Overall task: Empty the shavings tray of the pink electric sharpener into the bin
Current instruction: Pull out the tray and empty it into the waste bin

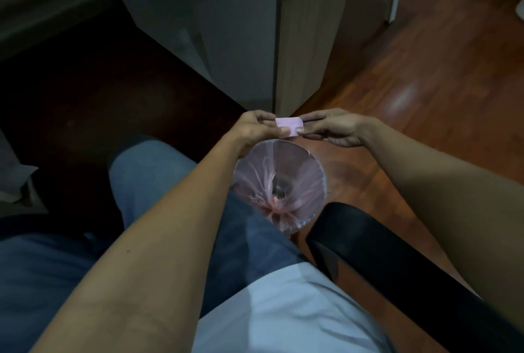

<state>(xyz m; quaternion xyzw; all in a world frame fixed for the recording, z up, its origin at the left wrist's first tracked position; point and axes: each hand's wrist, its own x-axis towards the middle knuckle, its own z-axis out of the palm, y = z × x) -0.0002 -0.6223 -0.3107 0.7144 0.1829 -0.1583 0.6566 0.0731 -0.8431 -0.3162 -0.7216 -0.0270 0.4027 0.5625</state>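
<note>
A small pink boxy piece, the pink sharpener part (289,125), is held between both hands just beyond the far rim of the bin. My left hand (256,131) grips its left side with thumb and fingers. My right hand (331,130) pinches its right end with its fingertips. I cannot tell whether this piece is the tray alone or the whole sharpener. The round bin (317,165) stands on the floor below the hands, lined with a pinkish translucent bag, with a few dark bits at its bottom.
A grey cabinet corner (255,49) stands right behind the hands. Wooden floor (425,74) stretches to the right. A black chair armrest (368,242) lies by my right forearm. My legs in blue jeans (158,179) touch the bin's left side.
</note>
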